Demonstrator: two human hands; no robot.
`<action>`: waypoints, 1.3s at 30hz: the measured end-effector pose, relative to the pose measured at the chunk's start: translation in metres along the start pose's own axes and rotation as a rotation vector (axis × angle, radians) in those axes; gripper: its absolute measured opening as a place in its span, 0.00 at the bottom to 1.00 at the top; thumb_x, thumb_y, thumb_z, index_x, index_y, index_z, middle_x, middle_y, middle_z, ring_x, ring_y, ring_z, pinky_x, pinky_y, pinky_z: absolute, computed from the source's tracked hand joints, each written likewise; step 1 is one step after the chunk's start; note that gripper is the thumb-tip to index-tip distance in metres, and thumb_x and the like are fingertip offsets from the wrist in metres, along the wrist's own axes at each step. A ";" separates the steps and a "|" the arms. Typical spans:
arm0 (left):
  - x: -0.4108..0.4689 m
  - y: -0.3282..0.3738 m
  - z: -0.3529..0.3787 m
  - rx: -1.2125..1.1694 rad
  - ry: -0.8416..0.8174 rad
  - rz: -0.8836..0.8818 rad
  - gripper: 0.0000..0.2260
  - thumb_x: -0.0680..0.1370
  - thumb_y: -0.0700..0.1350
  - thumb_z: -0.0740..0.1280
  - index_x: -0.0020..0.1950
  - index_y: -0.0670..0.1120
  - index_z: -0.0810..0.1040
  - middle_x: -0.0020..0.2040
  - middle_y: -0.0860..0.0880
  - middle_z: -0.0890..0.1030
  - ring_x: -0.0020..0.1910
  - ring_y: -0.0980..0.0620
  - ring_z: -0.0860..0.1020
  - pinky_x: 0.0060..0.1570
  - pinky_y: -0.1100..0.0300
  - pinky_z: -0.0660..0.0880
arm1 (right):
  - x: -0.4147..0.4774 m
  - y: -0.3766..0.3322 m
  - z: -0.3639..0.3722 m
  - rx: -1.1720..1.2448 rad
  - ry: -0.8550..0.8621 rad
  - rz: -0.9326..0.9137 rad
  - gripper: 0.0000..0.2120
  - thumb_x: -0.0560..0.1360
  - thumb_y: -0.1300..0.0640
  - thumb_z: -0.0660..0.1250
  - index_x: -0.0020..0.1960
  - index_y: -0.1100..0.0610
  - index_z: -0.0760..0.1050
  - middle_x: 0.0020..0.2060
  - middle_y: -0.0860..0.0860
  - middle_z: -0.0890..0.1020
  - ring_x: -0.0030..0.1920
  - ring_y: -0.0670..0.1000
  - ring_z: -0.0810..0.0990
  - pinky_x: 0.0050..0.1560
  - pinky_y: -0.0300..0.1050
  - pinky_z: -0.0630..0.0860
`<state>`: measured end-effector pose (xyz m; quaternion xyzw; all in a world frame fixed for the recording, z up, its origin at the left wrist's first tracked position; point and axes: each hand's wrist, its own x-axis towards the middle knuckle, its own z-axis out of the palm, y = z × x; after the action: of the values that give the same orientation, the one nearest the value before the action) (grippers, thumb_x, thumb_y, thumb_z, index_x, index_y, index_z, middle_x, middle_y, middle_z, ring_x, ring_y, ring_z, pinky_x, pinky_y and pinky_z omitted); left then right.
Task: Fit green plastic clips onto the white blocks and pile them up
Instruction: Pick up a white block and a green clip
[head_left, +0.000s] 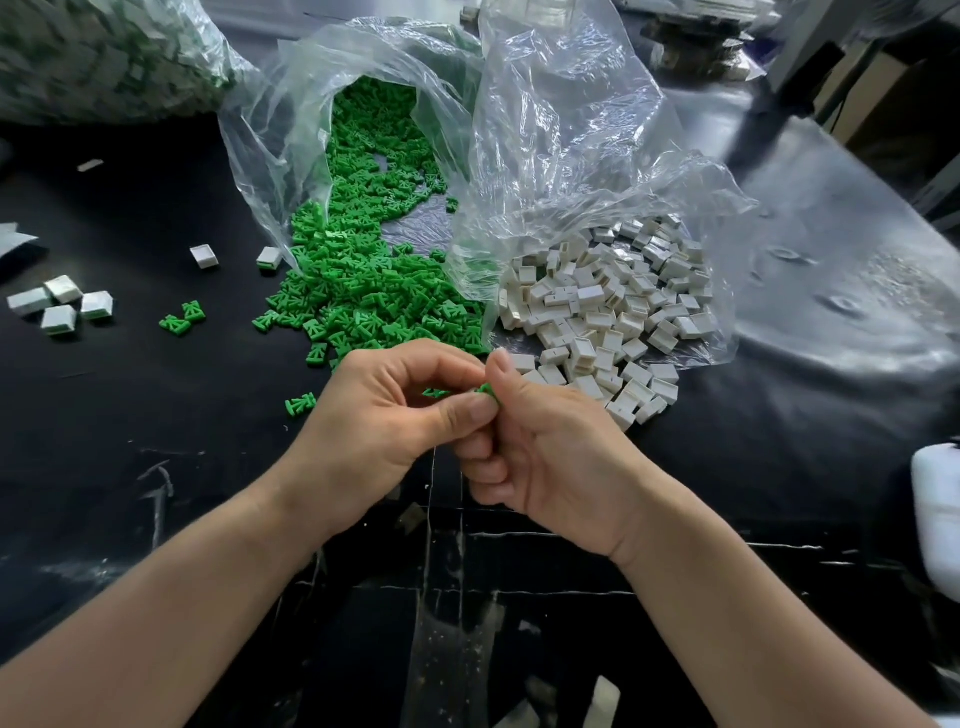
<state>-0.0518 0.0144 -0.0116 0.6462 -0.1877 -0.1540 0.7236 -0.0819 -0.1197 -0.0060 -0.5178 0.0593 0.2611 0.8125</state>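
Observation:
My left hand (395, 410) and my right hand (540, 447) meet fingertip to fingertip above the black table, both pinching a green clip (487, 390), of which only a small part shows. Whether a white block is held in my right hand's curled fingers is hidden. A heap of green clips (363, 280) spills from a clear bag just beyond my hands. To its right lies a heap of white blocks (608, 306) on another clear bag. Several fitted blocks (60, 304) lie in a loose group at far left.
Two more white blocks (204, 256) lie left of the green heap, with stray clips (182, 318) near them. A full bag of parts (104, 57) stands at back left. Something white (937, 519) sits at the right edge.

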 end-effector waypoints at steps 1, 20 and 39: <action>0.000 0.000 0.000 -0.014 0.007 0.005 0.08 0.63 0.40 0.70 0.39 0.38 0.81 0.39 0.48 0.81 0.27 0.54 0.77 0.30 0.63 0.76 | 0.000 0.000 0.000 0.002 0.003 -0.010 0.18 0.67 0.42 0.58 0.31 0.55 0.73 0.25 0.49 0.69 0.25 0.45 0.64 0.25 0.35 0.63; 0.000 0.001 -0.004 0.019 0.020 -0.011 0.10 0.60 0.45 0.73 0.39 0.44 0.84 0.43 0.51 0.83 0.40 0.54 0.81 0.39 0.64 0.77 | -0.002 -0.001 0.000 0.009 0.022 -0.001 0.17 0.69 0.45 0.59 0.31 0.56 0.71 0.23 0.49 0.68 0.23 0.44 0.64 0.24 0.34 0.61; 0.000 0.008 0.002 -0.075 0.076 -0.206 0.06 0.62 0.38 0.65 0.33 0.41 0.82 0.37 0.47 0.83 0.35 0.49 0.76 0.38 0.58 0.73 | -0.002 0.001 -0.007 -0.200 -0.021 -0.055 0.19 0.70 0.41 0.57 0.36 0.53 0.79 0.27 0.48 0.69 0.28 0.45 0.65 0.29 0.37 0.62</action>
<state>-0.0531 0.0139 -0.0039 0.6398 -0.0866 -0.2099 0.7342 -0.0824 -0.1263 -0.0092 -0.5952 0.0102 0.2489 0.7640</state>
